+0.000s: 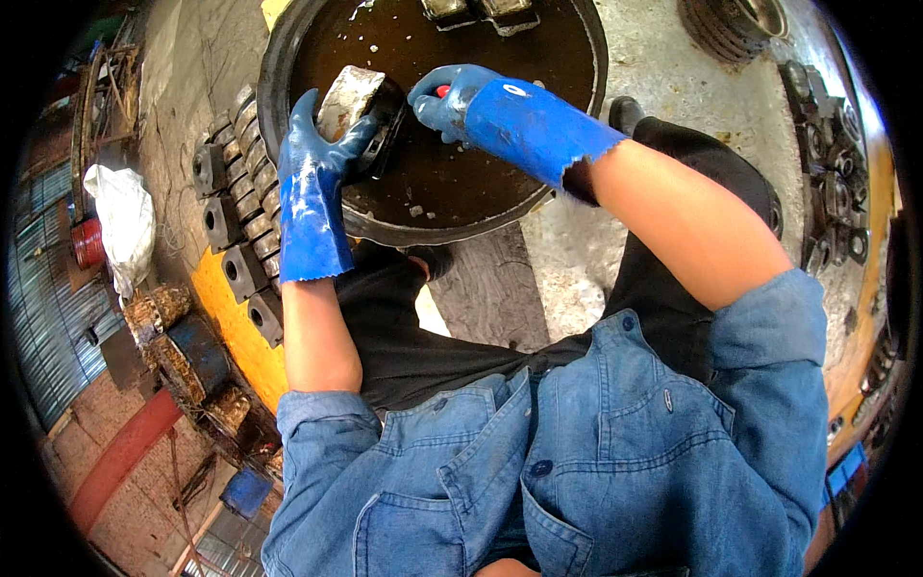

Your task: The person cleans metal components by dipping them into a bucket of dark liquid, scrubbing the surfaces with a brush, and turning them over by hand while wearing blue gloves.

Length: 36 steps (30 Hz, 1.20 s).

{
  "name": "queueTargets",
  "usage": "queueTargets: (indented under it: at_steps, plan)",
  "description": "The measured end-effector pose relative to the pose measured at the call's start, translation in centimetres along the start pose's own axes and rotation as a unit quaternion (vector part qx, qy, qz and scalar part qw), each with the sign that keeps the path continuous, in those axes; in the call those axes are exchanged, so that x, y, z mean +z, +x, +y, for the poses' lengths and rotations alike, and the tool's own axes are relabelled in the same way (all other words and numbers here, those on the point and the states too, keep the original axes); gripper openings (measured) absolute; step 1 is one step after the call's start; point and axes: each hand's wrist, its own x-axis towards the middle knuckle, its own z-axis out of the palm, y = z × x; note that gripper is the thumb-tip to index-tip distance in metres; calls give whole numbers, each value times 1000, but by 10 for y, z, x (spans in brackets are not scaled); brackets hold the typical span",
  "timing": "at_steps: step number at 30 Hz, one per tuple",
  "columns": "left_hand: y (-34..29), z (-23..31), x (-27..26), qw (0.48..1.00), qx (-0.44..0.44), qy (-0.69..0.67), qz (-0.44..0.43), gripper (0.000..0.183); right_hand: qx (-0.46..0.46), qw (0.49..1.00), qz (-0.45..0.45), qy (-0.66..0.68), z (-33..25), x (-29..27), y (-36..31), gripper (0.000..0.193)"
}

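Nearest the camera is the person's denim shirt (615, 433), sleeves rolled, with both forearms reaching forward into long blue rubber gloves. The left hand (312, 159) has its fingers wrapped around a blocky grey metal part (351, 96) and holds it tilted on edge, just above the dark liquid in a round black basin (279, 58). The right hand (461, 101) has its fingers closed on a small tool with a red handle (443, 91), its working end hidden behind the glove, held close against the part. Judging by this, the step in hand is washing or scrubbing the part over the basin; the next move likely calls for turning the block to reach another face. Farther off, more metal pieces (481, 12) sit in the liquid at the basin's far side, and a row of similar blocks (236, 240) lies left of it.
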Motion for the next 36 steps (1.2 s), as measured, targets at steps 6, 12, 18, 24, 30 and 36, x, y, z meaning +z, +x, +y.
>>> queueTargets:
  at_steps: [6, 12, 18, 24, 30, 36]
  plan:
    - [7, -12, 2, 1000, 4, -10, 11, 103, -86, 992, 91, 20, 29, 37, 12, 31]
    - [9, -9, 6, 998, 3, -56, 10, 101, -167, 984, 65, -8, 67, 80, 18, 36]
    - [9, -22, 4, 999, -15, -47, 9, 102, -190, 975, -30, -110, 44, 87, -20, 37]
    - [12, -19, 5, 998, -15, -67, 3, 102, -196, 962, 0, -192, 62, 76, 6, 35]
    - [11, -21, 4, 998, -18, -57, 1, 104, -174, 959, 106, -198, 34, 52, -5, 29]
    - [16, -25, 10, 998, -8, -54, 7, 103, -256, 941, -2, -221, 25, 58, -17, 33]
